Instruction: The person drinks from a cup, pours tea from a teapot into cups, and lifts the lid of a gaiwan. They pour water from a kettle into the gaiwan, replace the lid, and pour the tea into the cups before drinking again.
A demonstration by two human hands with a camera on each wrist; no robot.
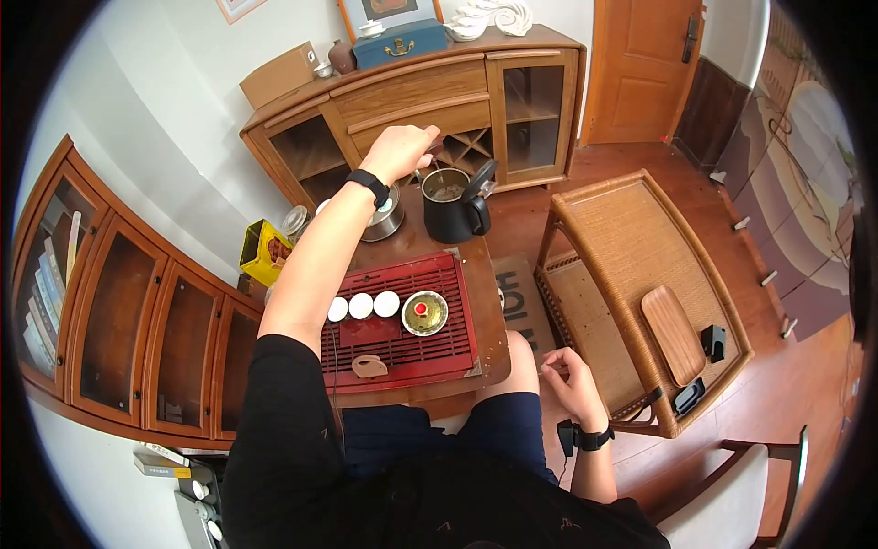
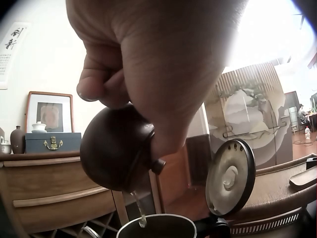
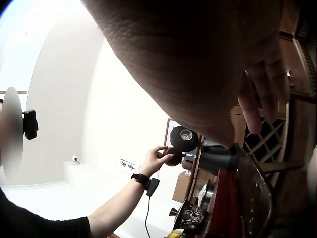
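My left hand (image 1: 401, 154) grips a small dark brown teapot (image 2: 116, 148), tipped with its spout down. From it a thin stream of liquid (image 2: 141, 210) runs into the black kettle (image 1: 447, 218), whose round lid (image 2: 230, 177) stands raised. In the right wrist view the same teapot shows beside the kettle's lid. Over by my right thigh, my right hand (image 1: 574, 389) hangs with loosely bent fingers and holds nothing. Below my left forearm lies a red slatted tea tray (image 1: 412, 364) with white cups (image 1: 361, 306), a bowl with a red-knobbed lid (image 1: 424, 314) and a brown flat piece (image 1: 369, 366).
A metal pot (image 1: 386, 222) sits left of the kettle, partly behind my forearm. Beyond is a yellow tin (image 1: 264, 252). A wicker cart (image 1: 631, 238) with a wooden tray (image 1: 673, 334) stands on the right. A wooden sideboard (image 1: 412, 91) stands behind the table.
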